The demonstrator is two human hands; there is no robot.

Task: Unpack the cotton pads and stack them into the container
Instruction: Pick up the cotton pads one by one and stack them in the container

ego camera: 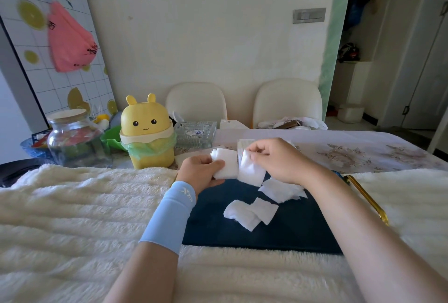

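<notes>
My left hand [201,169] grips a small stack of white square cotton pads [226,163] between thumb and fingers. Beside it, my right hand [278,159] pinches the top edge of another cotton pad [249,171], which hangs down over the dark blue mat [278,232]. Several loose pads lie on that mat: a pair [249,213] near the middle and a small heap [281,190] under my right wrist. Something pale and wrapper-like [244,144] shows behind my right hand's fingers, too hidden to identify. I cannot tell which object is the container.
A yellow bunny-shaped bin [148,133] with a green liner stands left of my hands, with a lidded glass jar [72,138] further left. A clear glass dish [196,133] sits behind. A fluffy white blanket [84,205] covers the near table. A gold handle [366,198] lies at right.
</notes>
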